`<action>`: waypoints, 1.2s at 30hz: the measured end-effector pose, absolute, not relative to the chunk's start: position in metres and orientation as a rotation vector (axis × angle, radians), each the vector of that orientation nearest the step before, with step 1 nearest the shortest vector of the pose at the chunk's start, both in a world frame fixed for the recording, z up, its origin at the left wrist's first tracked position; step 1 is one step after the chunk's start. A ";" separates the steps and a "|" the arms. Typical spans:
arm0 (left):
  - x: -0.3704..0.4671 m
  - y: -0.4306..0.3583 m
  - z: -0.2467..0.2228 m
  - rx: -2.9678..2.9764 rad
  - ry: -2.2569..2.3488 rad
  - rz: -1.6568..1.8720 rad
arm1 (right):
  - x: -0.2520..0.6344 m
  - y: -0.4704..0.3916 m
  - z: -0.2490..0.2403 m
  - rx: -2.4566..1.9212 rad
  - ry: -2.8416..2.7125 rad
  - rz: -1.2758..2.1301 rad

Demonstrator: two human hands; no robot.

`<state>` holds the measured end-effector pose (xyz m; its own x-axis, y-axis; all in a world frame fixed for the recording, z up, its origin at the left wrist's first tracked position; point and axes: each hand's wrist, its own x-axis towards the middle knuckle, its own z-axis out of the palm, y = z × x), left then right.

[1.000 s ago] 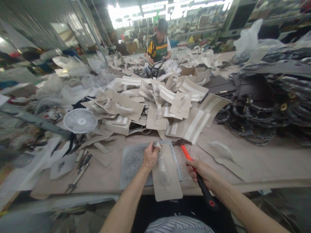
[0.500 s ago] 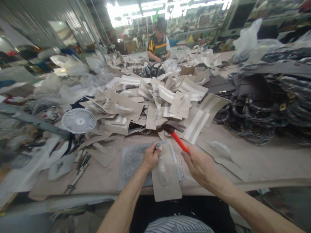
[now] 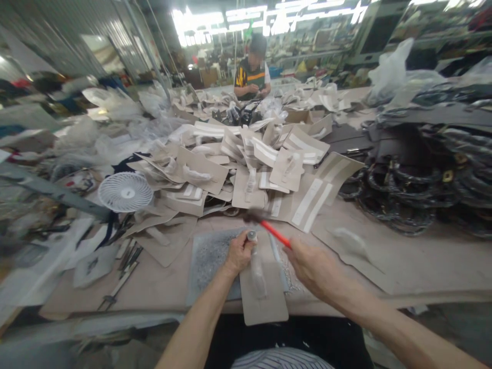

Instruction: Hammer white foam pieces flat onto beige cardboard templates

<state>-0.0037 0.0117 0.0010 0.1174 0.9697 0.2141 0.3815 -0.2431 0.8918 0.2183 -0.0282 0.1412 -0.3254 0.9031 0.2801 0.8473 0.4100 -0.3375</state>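
My left hand (image 3: 239,251) is closed around a short metal punch (image 3: 251,235), whose round top shows above the fingers. It stands at the upper end of a beige bag panel (image 3: 269,305), and its lower tip is hidden. Along this panel runs a plastic-wrapped handle (image 3: 258,279). Underneath lies a worn grey slab (image 3: 207,266). Closed on the red grip of a claw hammer (image 3: 277,236), my right hand (image 3: 313,264) keeps it raised; the blurred dark head is just above the punch, apart from it.
Beige panels (image 3: 207,171) pile up behind the slab. Dark bags (image 3: 403,159) are stacked at right. A white fan (image 3: 126,192) and metal tools (image 3: 121,279) are at left. Small metal bits (image 3: 292,282) lie beside the slab. Across the table is another person (image 3: 251,77).
The hammer head has come down and slightly left, closer to the punch. My left hand, the punch and the panel keep their places. The person opposite has raised their hands a little.
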 end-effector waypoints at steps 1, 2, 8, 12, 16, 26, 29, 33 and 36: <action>-0.003 0.012 0.001 1.732 1.314 1.107 | 0.223 -0.029 0.123 -1.597 -2.380 0.235; -0.003 0.012 0.000 1.732 1.309 1.113 | 0.228 -0.029 0.109 -1.698 -2.463 0.284; -0.003 0.013 0.002 1.663 1.318 1.132 | 0.242 -0.030 0.122 -1.838 -2.328 0.367; -0.004 0.012 0.006 1.661 1.324 1.115 | 0.226 -0.028 0.168 -1.634 -2.165 0.296; -0.003 0.012 0.003 1.668 1.295 1.122 | 0.215 -0.030 0.165 -1.544 -2.150 0.269; -0.002 0.012 -0.001 1.600 1.335 1.122 | 0.218 -0.024 0.134 -1.781 -2.481 0.384; -0.003 0.012 0.001 1.603 1.321 1.140 | 0.213 -0.019 0.165 -1.678 -2.277 0.353; -0.004 0.013 0.001 1.629 1.328 1.133 | 0.211 -0.021 0.190 -1.533 -2.029 0.215; -0.004 0.012 -0.001 1.622 1.333 1.133 | 0.213 -0.029 0.166 -1.555 -2.131 0.213</action>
